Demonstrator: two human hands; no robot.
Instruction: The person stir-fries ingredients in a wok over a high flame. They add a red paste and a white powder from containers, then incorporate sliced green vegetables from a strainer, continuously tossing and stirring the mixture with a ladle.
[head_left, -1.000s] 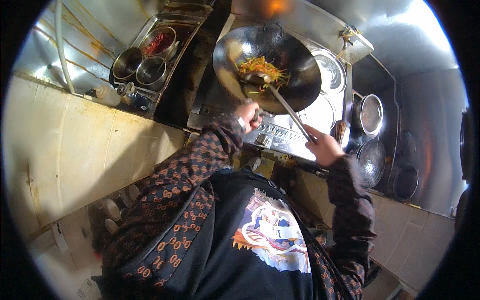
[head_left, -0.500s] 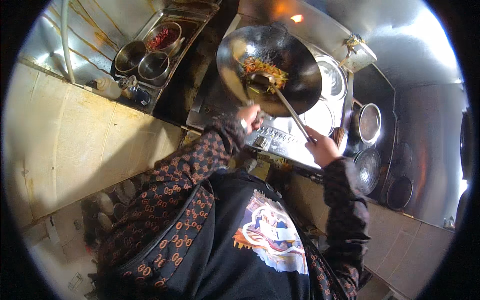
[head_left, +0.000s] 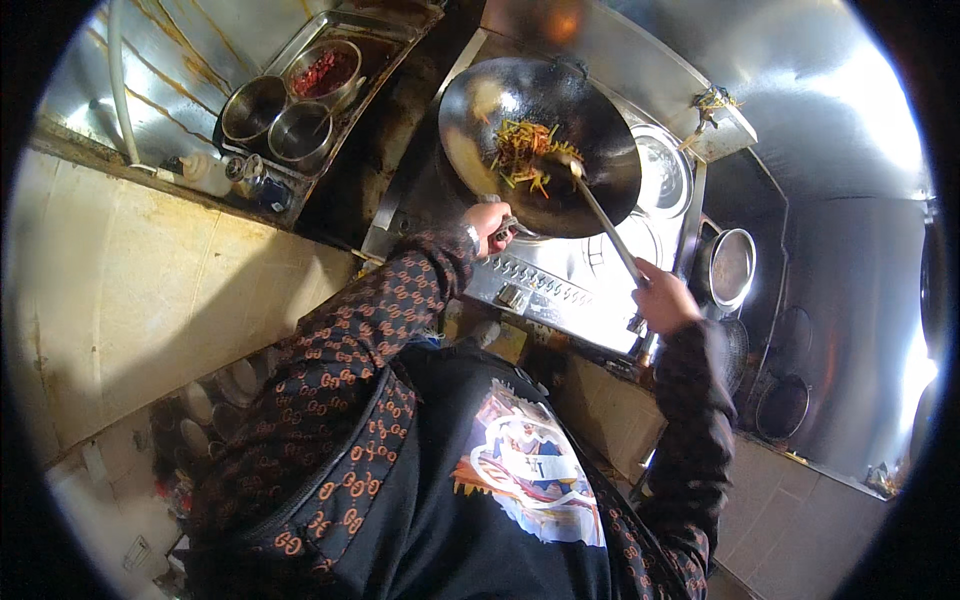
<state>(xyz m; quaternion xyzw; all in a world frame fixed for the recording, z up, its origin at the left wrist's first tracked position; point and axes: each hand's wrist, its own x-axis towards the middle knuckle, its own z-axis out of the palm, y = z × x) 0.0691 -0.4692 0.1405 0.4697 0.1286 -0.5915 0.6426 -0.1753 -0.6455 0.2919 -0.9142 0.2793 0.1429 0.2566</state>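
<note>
A large dark wok (head_left: 600, 140) sits tilted over the stove, with shredded green and orange vegetables (head_left: 523, 150) in it. My left hand (head_left: 487, 226) is closed around the wok's near handle; a cloth may be between them, but I cannot tell. In my right hand (head_left: 665, 297) is the long handle of a metal ladle (head_left: 604, 215). Its bowl lies inside the wok, at the right side of the vegetables.
Left of the stove, a metal tray (head_left: 392, 28) holds metal pots (head_left: 255, 108), one with red pieces (head_left: 325, 75), and bottles (head_left: 205, 174). Round metal pans (head_left: 733, 268) stand at the right. A tap (head_left: 712, 103) is behind the stove's right corner.
The ladle has swung right, away from the middle of the vegetables, and my right hand has moved right with it. The vegetables lie more spread out. The flame behind the wok no longer shows.
</note>
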